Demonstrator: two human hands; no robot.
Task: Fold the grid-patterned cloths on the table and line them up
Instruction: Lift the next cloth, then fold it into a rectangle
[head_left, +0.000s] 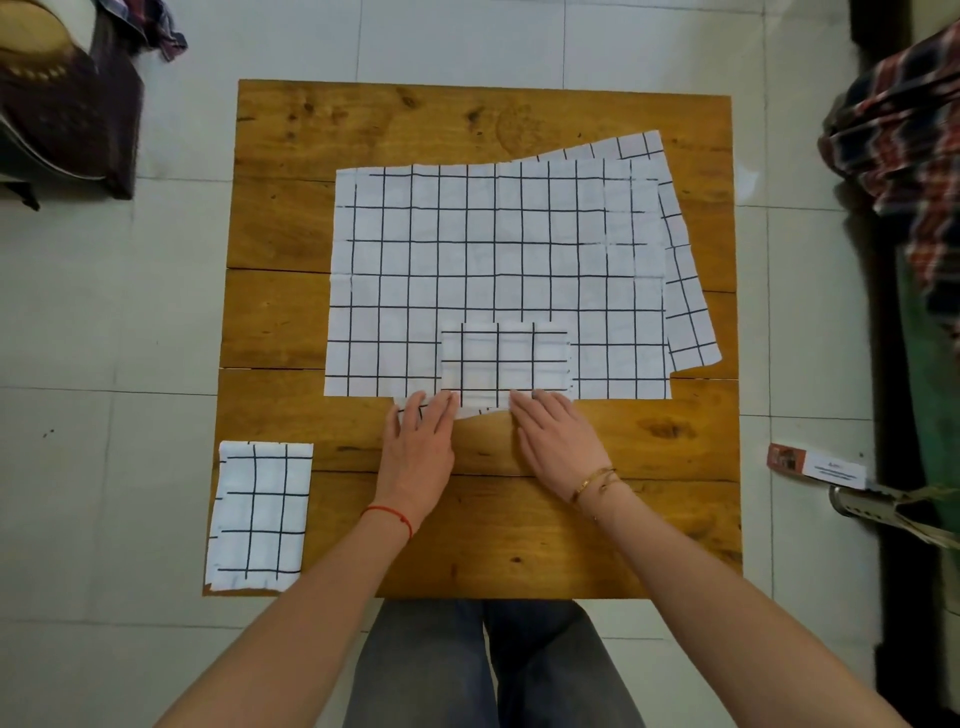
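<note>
Small folded cloth (503, 364) just beyond the fingertips, lying on the spread cloths (493, 260). Left hand (420, 452) and right hand (556, 441) flat, fingers extended, pressing its near edge, gripping nothing. Another folded cloth (260, 517) far left on wooden table (519, 535).

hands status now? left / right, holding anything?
Left hand: open, flat, fingers pressing the near edge of the small folded cloth; no grip.
Right hand: open, flat, fingertips on the same edge; no grip.
</note>
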